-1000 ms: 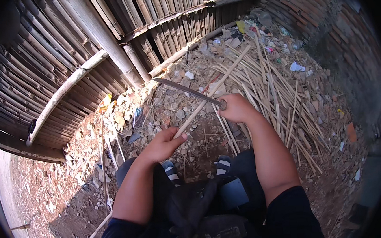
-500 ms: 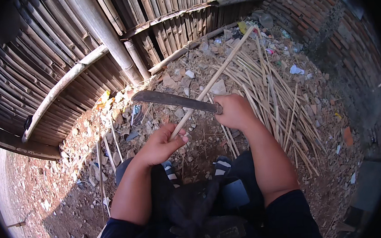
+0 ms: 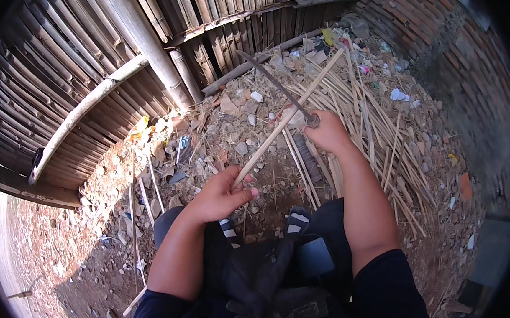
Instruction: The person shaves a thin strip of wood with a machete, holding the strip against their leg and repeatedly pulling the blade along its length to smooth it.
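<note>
My left hand [image 3: 226, 193] is closed around the near end of a pale bamboo strip [image 3: 271, 137], which slants up and away to the right. In my right hand [image 3: 327, 131] is the handle of a machete [image 3: 276, 83]. Its dark blade points far and to the left, crossing the strip about midway, edge-on to me. Whether the blade touches the strip I cannot tell. Under and beside my right hand, a dark ridged wrapped object [image 3: 308, 161] lies on the ground near several thin strips.
A heap of split bamboo strips [image 3: 378, 150] lies on the right over rubble and litter. A bamboo wall [image 3: 223, 37] with a thick post [image 3: 153, 54] stands ahead, a brick wall [image 3: 435, 28] at the right. A phone [image 3: 314, 256] rests on my lap.
My right hand has moved farther away along the strip, and the machete blade has swung from pointing left to pointing away. My left hand stays near its place, holding the strip.
</note>
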Motion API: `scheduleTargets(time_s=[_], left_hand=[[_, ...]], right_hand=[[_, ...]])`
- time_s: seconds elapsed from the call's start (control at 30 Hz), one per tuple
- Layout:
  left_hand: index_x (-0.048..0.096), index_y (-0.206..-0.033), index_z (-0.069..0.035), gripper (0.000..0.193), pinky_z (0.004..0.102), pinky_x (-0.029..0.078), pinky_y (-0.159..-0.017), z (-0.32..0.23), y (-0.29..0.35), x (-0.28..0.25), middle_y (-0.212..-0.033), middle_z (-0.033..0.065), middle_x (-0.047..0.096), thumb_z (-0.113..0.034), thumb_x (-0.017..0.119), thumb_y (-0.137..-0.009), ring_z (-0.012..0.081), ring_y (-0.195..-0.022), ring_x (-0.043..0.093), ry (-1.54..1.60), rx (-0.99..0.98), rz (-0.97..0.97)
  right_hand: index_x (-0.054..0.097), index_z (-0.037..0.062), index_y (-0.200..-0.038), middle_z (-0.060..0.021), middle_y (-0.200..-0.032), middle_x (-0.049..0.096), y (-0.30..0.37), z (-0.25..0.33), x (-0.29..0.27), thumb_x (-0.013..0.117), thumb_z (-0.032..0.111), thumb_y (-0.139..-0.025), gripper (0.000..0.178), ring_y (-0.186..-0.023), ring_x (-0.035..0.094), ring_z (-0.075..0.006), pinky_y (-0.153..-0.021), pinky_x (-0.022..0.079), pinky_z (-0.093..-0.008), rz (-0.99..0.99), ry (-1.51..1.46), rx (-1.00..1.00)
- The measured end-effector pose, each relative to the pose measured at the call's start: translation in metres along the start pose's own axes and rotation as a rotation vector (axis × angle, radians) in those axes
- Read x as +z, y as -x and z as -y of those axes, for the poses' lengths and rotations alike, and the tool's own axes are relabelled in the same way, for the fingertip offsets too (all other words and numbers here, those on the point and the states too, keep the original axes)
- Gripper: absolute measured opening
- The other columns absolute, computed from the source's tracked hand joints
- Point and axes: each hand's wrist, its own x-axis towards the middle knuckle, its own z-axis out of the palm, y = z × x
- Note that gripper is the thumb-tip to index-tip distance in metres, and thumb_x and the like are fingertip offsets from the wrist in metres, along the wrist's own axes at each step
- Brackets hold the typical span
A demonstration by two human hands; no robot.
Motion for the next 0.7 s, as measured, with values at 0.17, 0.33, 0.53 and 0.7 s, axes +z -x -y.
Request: scheduleTargets(time_s=[0.17,0.33,0.53,0.7], left_hand=[[0.06,-0.109,-0.002,0.036,0.025,0.034,-0.052,0.011,-0.004,-0.004,-0.066,-0.0067,0.046,-0.029,0.076,-0.091,0.0045,-0.058,0.042,-0.037,0.046,-0.094],[0.056,-0.117,-0.002,0.036,0.0212,0.035,-0.058,0.001,0.001,-0.001,-0.076,-0.0077,0.05,-0.024,0.072,-0.094,0.0013,-0.066,0.044,0.029,-0.028,0.027],[0.054,-0.122,-0.002,0.037,0.0201,0.036,-0.062,0.009,-0.002,-0.004,-0.079,-0.0085,0.05,-0.021,0.07,-0.095,0.0015,-0.069,0.045,0.106,-0.043,0.002],[0.051,-0.129,-0.002,0.042,0.0197,0.039,-0.065,0.01,0.001,-0.003,-0.089,-0.0066,0.052,-0.018,0.07,-0.095,0.0021,-0.073,0.047,0.032,0.001,0.007]], right_hand=[[0.07,0.0043,-0.094,-0.0181,-0.074,0.067,0.02,0.037,0.016,0.075,0.02,-0.078,0.022,-0.076,0.069,-0.0334,-0.072,0.053,-0.0412,0.055,0.198,-0.16],[0.072,0.0065,-0.103,-0.022,-0.088,0.07,-0.006,-0.011,0.001,0.073,0.022,-0.077,0.03,-0.086,0.068,-0.0396,-0.078,0.052,-0.0459,-0.016,-0.113,0.056],[0.072,0.0078,-0.102,-0.0202,-0.084,0.069,0.02,0.033,0.015,0.073,0.022,-0.075,0.03,-0.087,0.068,-0.0401,-0.078,0.053,-0.0458,0.1,0.141,-0.167],[0.071,0.0071,-0.101,-0.0196,-0.084,0.069,-0.007,-0.009,0.004,0.073,0.022,-0.076,0.03,-0.085,0.068,-0.0387,-0.077,0.053,-0.0447,0.071,0.007,-0.055]])
